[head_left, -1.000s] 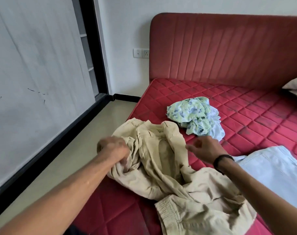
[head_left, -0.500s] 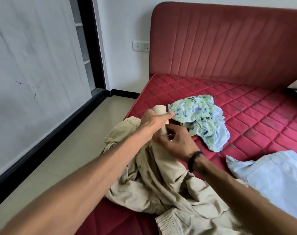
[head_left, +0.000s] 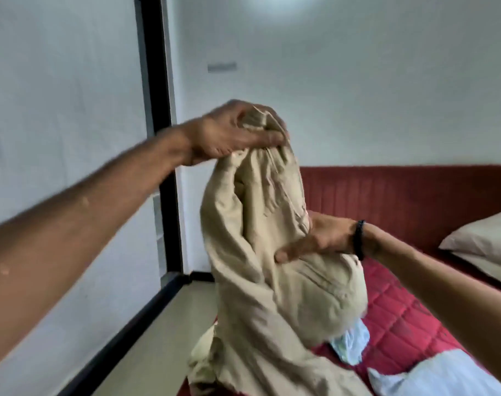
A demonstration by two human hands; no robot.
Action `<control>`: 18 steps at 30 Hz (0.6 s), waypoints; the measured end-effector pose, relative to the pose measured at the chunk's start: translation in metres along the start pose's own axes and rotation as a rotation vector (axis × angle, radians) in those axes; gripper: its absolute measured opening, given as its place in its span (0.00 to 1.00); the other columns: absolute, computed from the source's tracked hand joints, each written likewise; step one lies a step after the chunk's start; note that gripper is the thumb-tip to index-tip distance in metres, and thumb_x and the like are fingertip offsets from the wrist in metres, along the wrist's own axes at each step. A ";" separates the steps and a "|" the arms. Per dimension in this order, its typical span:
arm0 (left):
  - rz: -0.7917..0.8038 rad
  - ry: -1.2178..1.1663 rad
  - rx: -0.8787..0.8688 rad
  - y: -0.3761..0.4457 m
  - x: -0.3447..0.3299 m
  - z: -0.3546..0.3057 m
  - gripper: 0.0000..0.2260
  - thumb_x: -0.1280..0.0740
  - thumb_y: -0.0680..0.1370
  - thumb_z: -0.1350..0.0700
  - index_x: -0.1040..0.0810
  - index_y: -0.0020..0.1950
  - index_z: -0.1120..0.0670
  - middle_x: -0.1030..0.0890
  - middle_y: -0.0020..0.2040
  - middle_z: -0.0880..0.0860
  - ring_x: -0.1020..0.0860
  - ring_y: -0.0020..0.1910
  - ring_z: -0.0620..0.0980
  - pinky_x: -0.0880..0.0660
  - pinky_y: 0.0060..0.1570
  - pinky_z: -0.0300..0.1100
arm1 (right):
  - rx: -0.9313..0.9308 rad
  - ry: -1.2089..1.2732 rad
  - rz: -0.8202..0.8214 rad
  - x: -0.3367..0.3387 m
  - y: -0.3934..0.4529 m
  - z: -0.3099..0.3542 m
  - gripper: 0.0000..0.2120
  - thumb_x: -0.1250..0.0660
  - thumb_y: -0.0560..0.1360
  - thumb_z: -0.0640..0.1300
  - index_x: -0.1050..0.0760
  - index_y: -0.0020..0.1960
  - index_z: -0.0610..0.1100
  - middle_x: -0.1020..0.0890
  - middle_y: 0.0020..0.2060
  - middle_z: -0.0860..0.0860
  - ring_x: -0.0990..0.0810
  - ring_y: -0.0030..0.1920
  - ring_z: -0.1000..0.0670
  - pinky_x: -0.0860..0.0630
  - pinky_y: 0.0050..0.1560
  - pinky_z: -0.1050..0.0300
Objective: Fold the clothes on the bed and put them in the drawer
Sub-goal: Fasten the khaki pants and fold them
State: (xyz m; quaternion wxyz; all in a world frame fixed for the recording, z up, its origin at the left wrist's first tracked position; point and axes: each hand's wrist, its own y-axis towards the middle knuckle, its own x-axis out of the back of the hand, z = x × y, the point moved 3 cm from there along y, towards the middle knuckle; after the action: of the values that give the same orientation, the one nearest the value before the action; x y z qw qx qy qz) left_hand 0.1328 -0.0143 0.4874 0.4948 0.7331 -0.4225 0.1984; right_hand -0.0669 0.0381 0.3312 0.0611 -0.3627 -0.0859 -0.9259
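The left hand [head_left: 235, 132] is pinching the top of the tan pants [head_left: 272, 275], lifting them over the bed [head_left: 409, 318]. The right hand [head_left: 320, 241] is gripping the middle. The bunched cloth could be slipping loose and tangling.

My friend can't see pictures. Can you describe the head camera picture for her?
A left hand grips the top of beige trousers, lifting them above a red bed, while the right hand holds them lower down.
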 end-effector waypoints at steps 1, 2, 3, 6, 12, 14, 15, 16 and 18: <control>-0.072 0.034 0.005 0.000 0.024 -0.007 0.08 0.28 0.79 0.57 0.17 0.56 0.59 0.15 0.50 0.51 0.18 0.50 0.44 0.23 0.53 0.37 | -0.071 -0.034 0.068 0.001 -0.007 -0.007 0.24 0.18 0.69 0.44 0.19 0.61 0.40 0.16 0.59 0.39 0.17 0.59 0.40 0.22 0.62 0.32; -0.141 0.082 0.021 -0.002 0.048 -0.013 0.08 0.27 0.79 0.57 0.17 0.55 0.58 0.15 0.50 0.51 0.18 0.49 0.44 0.23 0.52 0.37 | -0.110 -0.076 0.100 0.006 -0.014 -0.010 0.25 0.17 0.67 0.47 0.18 0.59 0.39 0.16 0.58 0.38 0.16 0.57 0.40 0.23 0.62 0.29; -0.190 0.120 0.058 -0.007 0.065 -0.010 0.08 0.26 0.78 0.56 0.17 0.55 0.58 0.15 0.49 0.51 0.18 0.49 0.44 0.23 0.52 0.38 | -0.126 -0.099 0.084 0.014 -0.023 -0.013 0.25 0.16 0.66 0.51 0.17 0.57 0.39 0.15 0.56 0.39 0.16 0.55 0.41 0.22 0.61 0.31; -0.202 0.277 0.171 -0.029 0.098 0.000 0.11 0.21 0.72 0.52 0.16 0.51 0.54 0.15 0.47 0.49 0.17 0.47 0.45 0.23 0.48 0.39 | -0.136 -0.261 -0.165 0.069 -0.056 0.009 0.27 0.16 0.59 0.64 0.16 0.41 0.41 0.14 0.38 0.49 0.16 0.39 0.47 0.18 0.41 0.52; 0.016 0.738 0.336 -0.060 0.107 0.037 0.13 0.19 0.68 0.46 0.18 0.41 0.51 0.17 0.35 0.47 0.19 0.36 0.47 0.26 0.34 0.38 | 0.213 0.180 -0.635 0.154 -0.107 0.042 0.10 0.27 0.75 0.39 0.19 0.52 0.33 0.13 0.44 0.45 0.14 0.43 0.52 0.17 0.43 0.61; 0.037 0.796 0.429 -0.067 0.090 0.070 0.19 0.21 0.67 0.38 0.17 0.38 0.53 0.17 0.31 0.47 0.18 0.33 0.46 0.23 0.38 0.44 | 0.075 0.203 -0.602 0.158 -0.102 0.015 0.10 0.25 0.73 0.43 0.15 0.54 0.42 0.13 0.50 0.44 0.14 0.48 0.49 0.17 0.48 0.58; 0.033 0.798 0.457 -0.066 0.075 0.092 0.22 0.22 0.67 0.34 0.17 0.36 0.53 0.18 0.29 0.47 0.18 0.31 0.45 0.22 0.38 0.45 | -0.067 0.015 -0.630 0.159 -0.095 -0.008 0.07 0.23 0.71 0.47 0.14 0.46 0.45 0.13 0.45 0.46 0.16 0.44 0.50 0.18 0.44 0.58; 0.008 0.821 0.469 -0.064 0.062 0.108 0.26 0.24 0.66 0.31 0.19 0.33 0.54 0.19 0.26 0.48 0.18 0.29 0.45 0.21 0.37 0.44 | -0.261 -0.238 -0.645 0.161 -0.086 -0.030 0.07 0.20 0.69 0.48 0.15 0.40 0.46 0.15 0.39 0.48 0.17 0.40 0.50 0.21 0.41 0.58; -0.067 0.925 0.475 -0.059 0.029 0.146 0.31 0.26 0.65 0.27 0.28 0.29 0.54 0.22 0.27 0.50 0.19 0.32 0.52 0.25 0.34 0.45 | -0.530 -0.552 -0.738 0.155 -0.062 -0.073 0.07 0.21 0.71 0.48 0.15 0.42 0.45 0.15 0.39 0.46 0.17 0.42 0.45 0.23 0.41 0.54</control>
State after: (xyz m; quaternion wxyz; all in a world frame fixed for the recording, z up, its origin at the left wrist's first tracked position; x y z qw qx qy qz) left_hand 0.1789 -0.1484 0.4121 0.4560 0.6739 -0.0792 0.5759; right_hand -0.2390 0.0763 0.3766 -0.3876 -0.5416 0.0161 -0.7458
